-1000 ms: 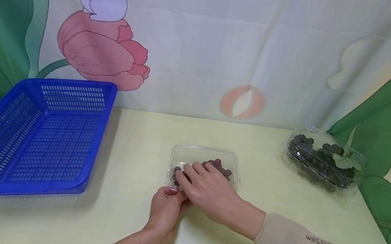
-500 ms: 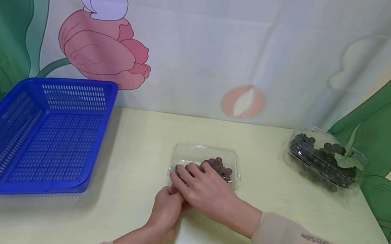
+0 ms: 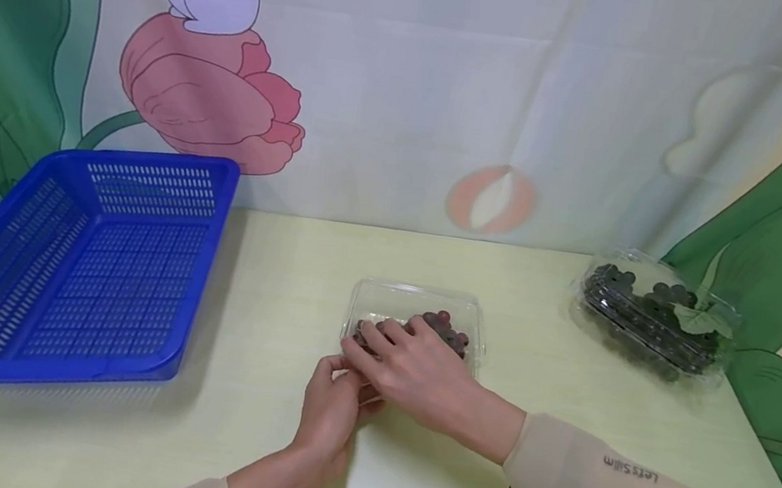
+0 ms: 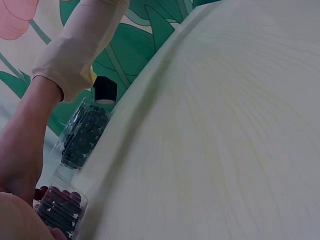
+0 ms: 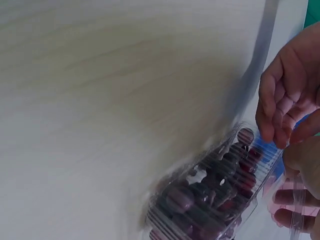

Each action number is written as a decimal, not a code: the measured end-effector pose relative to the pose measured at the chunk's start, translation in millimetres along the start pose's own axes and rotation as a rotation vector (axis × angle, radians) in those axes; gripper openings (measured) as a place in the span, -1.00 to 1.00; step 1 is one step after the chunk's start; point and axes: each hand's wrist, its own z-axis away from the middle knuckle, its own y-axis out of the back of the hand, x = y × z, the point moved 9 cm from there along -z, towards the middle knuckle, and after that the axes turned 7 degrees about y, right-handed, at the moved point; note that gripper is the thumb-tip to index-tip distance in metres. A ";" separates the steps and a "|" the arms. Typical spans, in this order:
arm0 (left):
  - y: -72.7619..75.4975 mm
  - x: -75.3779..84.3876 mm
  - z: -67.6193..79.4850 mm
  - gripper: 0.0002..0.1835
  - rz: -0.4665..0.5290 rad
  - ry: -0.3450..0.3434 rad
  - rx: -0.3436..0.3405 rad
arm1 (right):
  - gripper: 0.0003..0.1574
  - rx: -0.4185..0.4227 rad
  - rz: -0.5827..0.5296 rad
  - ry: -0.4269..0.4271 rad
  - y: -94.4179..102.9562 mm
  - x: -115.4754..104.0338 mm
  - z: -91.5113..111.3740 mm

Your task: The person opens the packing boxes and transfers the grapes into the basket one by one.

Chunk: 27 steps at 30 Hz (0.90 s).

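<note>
A clear plastic clamshell box [image 3: 470, 323] of dark red and purple grapes [image 5: 215, 190] stands on the table in front of me. My right hand [image 3: 413, 370] reaches over its near side, fingers bent across the rim and over the grapes. In the right wrist view two of its fingers show behind a clear plastic edge [image 5: 297, 205]. My left hand [image 3: 328, 408] is at the near-left corner, its curled fingers [image 5: 267, 125] pinching there, close against the right thumb. The right hand covers part of the grapes.
A blue perforated plastic basket [image 3: 110, 295] sits at the left. Another clear box of dark grapes [image 3: 646, 316], with a green leaf print, stands at the back right. A printed curtain [image 3: 396, 110] hangs behind the pale table [image 3: 280, 278].
My right fingertips have shifted slightly left, over the box's near-left corner. The left thumb has moved a little, close by the right hand. The box stays in place; the view tilts slightly.
</note>
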 end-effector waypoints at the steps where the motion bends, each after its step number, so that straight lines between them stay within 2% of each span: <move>1: 0.8 0.6 0.0 -0.79 -0.008 -0.003 0.001 | -0.59 0.004 -0.005 -0.004 -0.1 1.2 -0.3; 9: 5.0 -0.2 -2.3 -0.77 -0.028 -0.003 0.014 | -0.67 -0.014 0.002 -0.002 -0.9 3.4 -3.2; 15: 4.2 -0.4 -4.9 -0.73 -0.040 -0.013 0.007 | -0.81 0.024 -0.011 -0.014 2.7 5.4 -5.9; 27: 4.9 0.6 -7.6 -0.79 -0.003 -0.035 0.032 | -0.82 0.059 -0.009 -0.016 -0.7 6.4 -7.9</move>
